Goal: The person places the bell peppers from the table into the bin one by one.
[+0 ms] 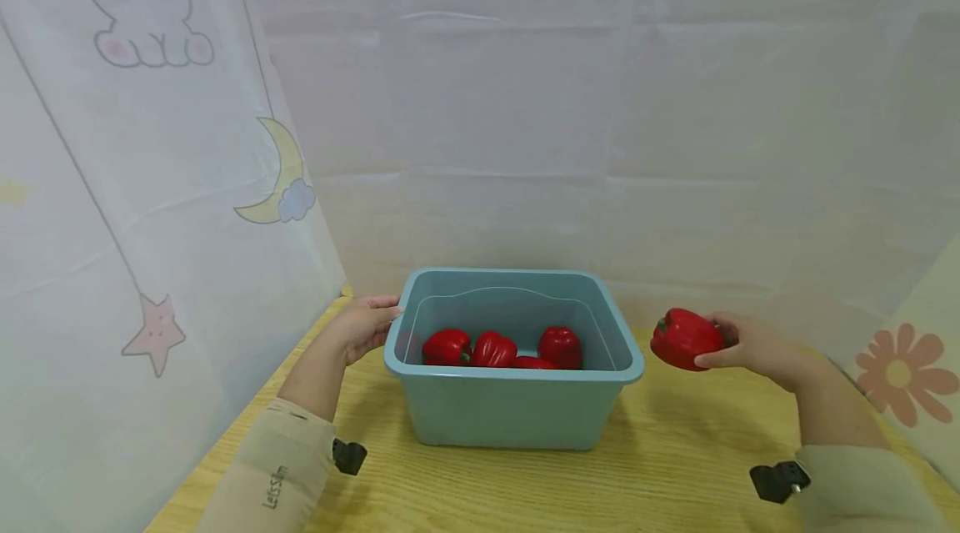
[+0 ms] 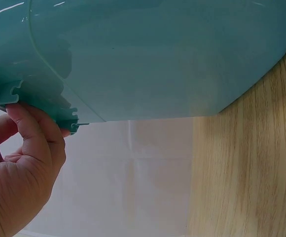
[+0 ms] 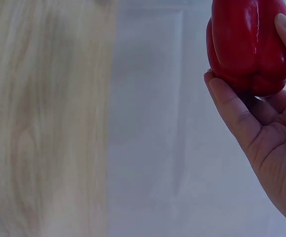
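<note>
While the left hand (image 1: pixel 365 326) is resting against the left rim of the bin (image 1: pixel 517 412), we are seeing its fingers curled over that edge. In the left wrist view the thumb (image 2: pixel 32 128) is pressing on the notched underside of the rim, so the hand is gripping the bin rather than lying flat on it. There is one bin, a blue-green plastic one, and it is standing upright on the wooden table (image 1: pixel 645 475), roughly in the middle of our view.

Moving rightwards into the bin, we are counting four red peppers lying on its floor: one at the left (image 1: pixel 446 347), one just beside it (image 1: pixel 493 349), a low one (image 1: pixel 532 363) partly hidden by the front wall, and one at the right (image 1: pixel 559 346). They are sitting close together, and we cannot tell which of them are touching.

Further right, outside the bin and above the table, we are looking at a fifth red pepper (image 1: pixel 685 339). The right hand (image 1: pixel 753 347) is holding it in the air, just beside the bin's right rim but apart from it. In the right wrist view the fingers (image 3: pixel 232 108) are cupping the pepper from below while the thumb is pressing on its far side, so the hand is wrapped round it.

Behind everything, white cloth is hanging as a backdrop, printed with one rabbit (image 1: pixel 142 3), one moon (image 1: pixel 279 174), one star (image 1: pixel 155 333) and, at the far right, one flower (image 1: pixel 903 374).
</note>
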`<act>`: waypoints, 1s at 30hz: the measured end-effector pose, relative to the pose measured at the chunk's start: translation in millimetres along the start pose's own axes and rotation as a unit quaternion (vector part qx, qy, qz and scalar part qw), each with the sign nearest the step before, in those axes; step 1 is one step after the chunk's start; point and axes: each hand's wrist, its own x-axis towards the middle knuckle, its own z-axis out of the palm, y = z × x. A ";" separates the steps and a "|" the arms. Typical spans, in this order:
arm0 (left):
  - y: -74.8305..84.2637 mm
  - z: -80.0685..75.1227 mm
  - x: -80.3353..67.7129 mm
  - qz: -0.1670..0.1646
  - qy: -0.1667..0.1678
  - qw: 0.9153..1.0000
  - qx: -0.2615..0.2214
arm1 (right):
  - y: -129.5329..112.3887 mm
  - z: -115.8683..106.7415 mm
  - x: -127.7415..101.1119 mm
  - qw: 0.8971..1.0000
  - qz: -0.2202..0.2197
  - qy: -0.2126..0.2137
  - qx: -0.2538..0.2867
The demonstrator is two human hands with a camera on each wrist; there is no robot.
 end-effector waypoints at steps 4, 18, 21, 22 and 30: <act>0.1 0.0 -0.2 0.001 0.001 1.000 -0.003 | -8.3 -7.1 3.6 1.000 -0.012 0.014 -0.017; -0.2 -1.5 3.2 0.001 -0.013 1.000 -0.011 | -48.7 -24.1 17.1 0.997 -0.033 0.026 -0.066; -0.3 -2.2 3.9 0.004 -0.019 1.000 -0.015 | -59.8 -24.6 21.0 0.996 -0.034 0.025 -0.074; -0.5 -2.6 4.2 0.004 -0.020 1.000 -0.018 | -63.8 -24.4 22.1 0.996 -0.035 0.023 -0.075; -0.7 -5.5 5.4 -0.002 -0.026 0.999 -0.037 | -92.1 -19.4 30.9 0.996 -0.041 0.009 -0.076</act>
